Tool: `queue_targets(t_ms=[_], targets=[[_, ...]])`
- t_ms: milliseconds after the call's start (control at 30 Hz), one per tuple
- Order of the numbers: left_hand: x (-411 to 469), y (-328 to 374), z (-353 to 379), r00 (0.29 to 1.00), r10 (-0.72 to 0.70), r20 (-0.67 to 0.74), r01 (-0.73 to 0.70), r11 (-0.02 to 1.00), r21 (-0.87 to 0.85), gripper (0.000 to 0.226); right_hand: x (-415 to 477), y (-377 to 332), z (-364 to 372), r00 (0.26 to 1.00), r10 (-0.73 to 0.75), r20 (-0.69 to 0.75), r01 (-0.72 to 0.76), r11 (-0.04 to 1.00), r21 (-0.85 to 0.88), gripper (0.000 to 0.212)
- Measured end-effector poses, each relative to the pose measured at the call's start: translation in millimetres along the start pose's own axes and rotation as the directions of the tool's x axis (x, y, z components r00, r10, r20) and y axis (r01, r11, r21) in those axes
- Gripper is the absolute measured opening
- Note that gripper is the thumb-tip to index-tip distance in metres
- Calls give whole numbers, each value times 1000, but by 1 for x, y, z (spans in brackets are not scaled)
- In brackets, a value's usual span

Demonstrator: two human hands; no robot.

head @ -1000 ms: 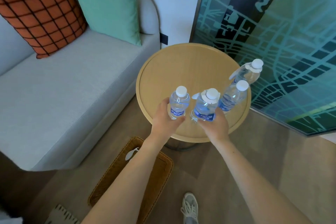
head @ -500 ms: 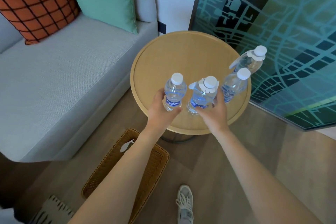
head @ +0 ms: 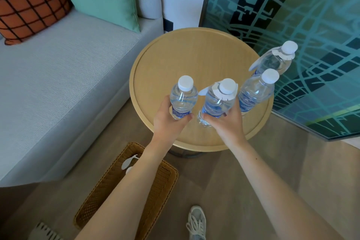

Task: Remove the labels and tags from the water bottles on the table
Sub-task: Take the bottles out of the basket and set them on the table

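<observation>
Bright, soft, even daylight; source out of view. Dark shadow under table (head: 196, 48) by its base, another under sofa (head: 58, 84) at lower left. Small highlights on left bottle (head: 182, 99) and middle bottle (head: 216, 103); caps close to white-out. Centre sharp: label print on left bottle legible. Corners softer. Wide-angle bowing at edges: sofa front and panel (head: 311, 64) frame curved.

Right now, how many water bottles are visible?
4: left bottle in the left hand, tagged middle bottle in the right hand, near bottle and far bottle on the table, right side. None seems hidden.
</observation>
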State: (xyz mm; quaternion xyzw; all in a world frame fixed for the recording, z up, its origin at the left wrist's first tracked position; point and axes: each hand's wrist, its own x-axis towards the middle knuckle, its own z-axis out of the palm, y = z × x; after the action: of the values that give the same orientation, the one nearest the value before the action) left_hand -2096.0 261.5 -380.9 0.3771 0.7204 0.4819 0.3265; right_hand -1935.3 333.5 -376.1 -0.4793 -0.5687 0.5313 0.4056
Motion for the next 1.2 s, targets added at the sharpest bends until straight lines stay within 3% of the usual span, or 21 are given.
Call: queue_targets(t_ms=[767,1033,1200], targets=[[10,-21,-1,996,85,26,-83,993,-82,62,18,10,10,995,-14,100,31,985,-172,23],[10,-21,0,997,77,27,-75,995,-70,61,17,14,9,994,3,112,19,981,-192,28],[10,-21,0,998,58,31,-56,996,-69,60,16,26,5,994,74,80,-59,982,-178,71]])
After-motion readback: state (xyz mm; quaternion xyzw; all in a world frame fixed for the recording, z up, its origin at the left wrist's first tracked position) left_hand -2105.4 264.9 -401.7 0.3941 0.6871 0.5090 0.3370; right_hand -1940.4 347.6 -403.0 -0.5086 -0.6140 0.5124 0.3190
